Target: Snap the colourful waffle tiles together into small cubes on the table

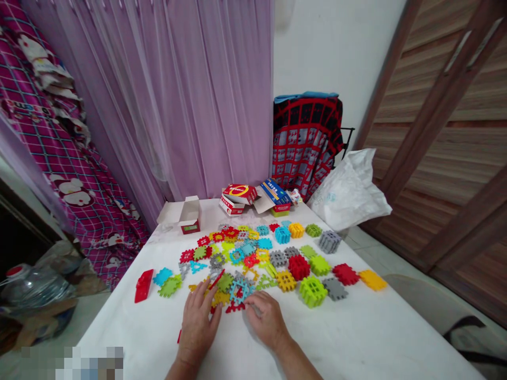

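Observation:
Near the front of a pile of plastic interlocking building pieces, my left hand (198,314) lies palm down with fingers spread, over a yellow piece (220,299). A thin red piece (216,279) stands out beside its index fingertip. My right hand (267,317) has its fingers curled together at the right side of a light blue square frame piece (240,290). Close to those fingertips lies a red piece (234,308). Whatever the right fingers pinch is hidden from view. Between the hands and just beyond sits an olive green piece (225,282).
Stacked pieces, among them a lime green block (312,292) and a red block (299,267), stand to the right. A red piece (143,285) lies far left. At the back are an open box (190,217) and crumpled cartons (239,195). A white bag (348,190) leans at the right edge.

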